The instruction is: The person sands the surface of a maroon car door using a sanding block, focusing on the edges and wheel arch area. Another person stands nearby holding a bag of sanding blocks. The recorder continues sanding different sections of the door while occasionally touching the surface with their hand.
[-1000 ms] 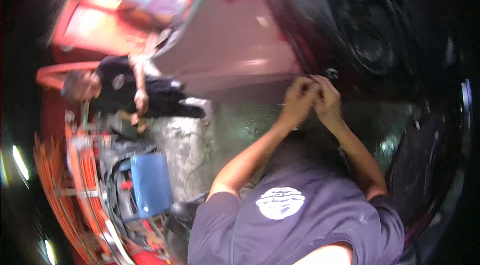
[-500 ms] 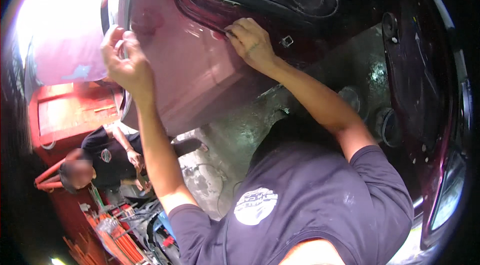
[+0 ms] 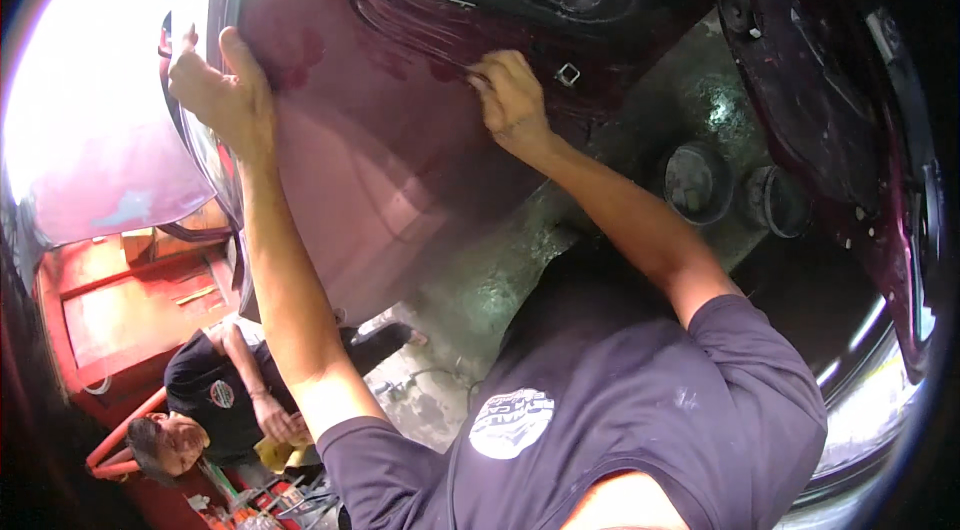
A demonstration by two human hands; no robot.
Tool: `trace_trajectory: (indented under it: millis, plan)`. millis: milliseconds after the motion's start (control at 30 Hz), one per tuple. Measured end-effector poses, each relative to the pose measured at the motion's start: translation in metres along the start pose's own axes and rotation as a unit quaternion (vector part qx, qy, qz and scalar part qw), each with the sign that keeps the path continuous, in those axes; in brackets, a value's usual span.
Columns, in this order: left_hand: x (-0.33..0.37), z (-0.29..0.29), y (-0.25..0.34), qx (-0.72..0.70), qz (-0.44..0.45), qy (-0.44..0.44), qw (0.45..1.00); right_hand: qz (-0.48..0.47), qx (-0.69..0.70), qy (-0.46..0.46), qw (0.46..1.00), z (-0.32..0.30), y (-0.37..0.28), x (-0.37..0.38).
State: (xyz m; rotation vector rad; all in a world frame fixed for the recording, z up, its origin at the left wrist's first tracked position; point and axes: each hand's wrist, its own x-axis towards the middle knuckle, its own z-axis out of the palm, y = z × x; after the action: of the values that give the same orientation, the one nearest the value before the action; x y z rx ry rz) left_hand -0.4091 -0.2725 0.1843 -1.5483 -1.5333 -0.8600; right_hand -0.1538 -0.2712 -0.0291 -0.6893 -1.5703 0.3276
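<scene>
A dull maroon car body panel (image 3: 340, 130) fills the space in front of me, with the dark door opening's curved, ridged edge (image 3: 400, 40) along its upper right. My left hand (image 3: 222, 95) is at the panel's left edge, thumb raised and fingers apart; part of the fingers is lost in the glare. Beside the door opening's edge, my right hand (image 3: 510, 102) is closed in a pinch at the panel. A small dark bit shows at its fingertips, too small to name. Just right of that hand is a metal door striker (image 3: 568, 75).
An open maroon door (image 3: 830, 120) stands at the right. Two round tubs (image 3: 697, 182) sit on the wet-looking floor (image 3: 480, 280). At lower left a co-worker (image 3: 225, 385) in a dark shirt holds something yellowish, near a red-orange cabinet (image 3: 140, 305).
My left hand has moved left to the panel's edge, its fingers opening from a curl. My right hand has shifted slightly right and down along the door edge. The view has shifted a little.
</scene>
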Motion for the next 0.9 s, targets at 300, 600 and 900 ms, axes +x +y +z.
trace_trajectory:
  millis: [300, 600, 900]
  plan:
    - [0.002, -0.005, 0.004, 0.009, -0.012, -0.029, 0.999, -0.043, 0.028, -0.011, 0.999, 0.028, -0.033, 0.059]
    - [0.006, 0.0, 0.004, 0.041, 0.02, -0.06, 0.997, -0.001, 0.104, 0.072, 0.992, 0.063, -0.04, 0.12]
    - [0.005, -0.009, 0.006, 0.041, 0.017, -0.067, 0.997, 0.304, 0.284, -0.138, 0.899, -0.039, 0.008, 0.068]
